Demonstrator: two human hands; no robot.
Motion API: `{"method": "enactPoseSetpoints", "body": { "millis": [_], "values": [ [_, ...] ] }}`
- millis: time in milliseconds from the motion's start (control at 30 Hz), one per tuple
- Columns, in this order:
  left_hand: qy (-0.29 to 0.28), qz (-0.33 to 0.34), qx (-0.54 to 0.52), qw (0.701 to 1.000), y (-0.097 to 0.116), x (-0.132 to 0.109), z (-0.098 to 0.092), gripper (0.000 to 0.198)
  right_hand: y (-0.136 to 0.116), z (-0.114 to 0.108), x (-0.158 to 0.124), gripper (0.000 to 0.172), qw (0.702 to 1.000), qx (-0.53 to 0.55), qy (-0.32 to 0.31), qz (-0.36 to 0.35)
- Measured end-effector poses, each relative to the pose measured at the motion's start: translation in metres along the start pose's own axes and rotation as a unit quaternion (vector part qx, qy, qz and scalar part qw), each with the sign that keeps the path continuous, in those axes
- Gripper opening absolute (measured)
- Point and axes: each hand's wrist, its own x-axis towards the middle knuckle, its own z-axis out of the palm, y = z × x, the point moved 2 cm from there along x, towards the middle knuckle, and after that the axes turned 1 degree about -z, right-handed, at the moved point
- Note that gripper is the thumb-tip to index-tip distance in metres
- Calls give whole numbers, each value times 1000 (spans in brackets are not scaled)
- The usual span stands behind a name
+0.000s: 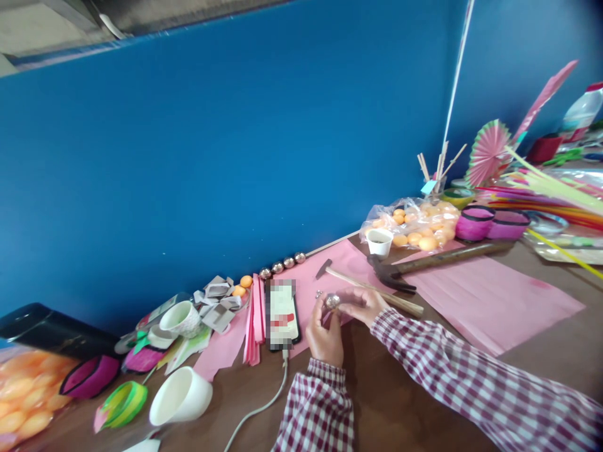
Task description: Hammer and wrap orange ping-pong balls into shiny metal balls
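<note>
Silver ball (332, 301): pinched by fingertips of left hand (325, 339) and right hand (360, 306); risk: loose grip, ball rolls off bench (381, 414) near edge

Left hand (325, 338): back toward the camera, fingers curled upward, thumb and fingertips pinched on a small silvery ball (332, 301).
Right hand (362, 304): reaches in from the right, palm down, fingers bent leftward, tips on the same ball.
Hands, relation: fingertips meet; the right sits just beyond the left.
Left forearm (315, 408): rises from the bottom edge, nearly straight, checked sleeve to the cuff.
Right forearm (471, 376): slants in from the lower right corner, checked sleeve to the cuff.
</note>
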Motion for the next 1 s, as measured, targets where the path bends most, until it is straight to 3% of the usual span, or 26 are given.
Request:
{"method": "enactPoseSetpoints", "body": {
  "millis": [467,833,1000],
  "values": [
    [0,6,14,1000,3,-2,0,42,1,2,-1,32,999,-14,41,-5],
    [-26,-39,-92,995,3,0,3,42,-13,2,-5,29,998,-48,-3,-47],
    [-18,-41,-113,993,-5,2,2,36,-16,2,-7,26,986,-134,4,-99]
  ]
}}
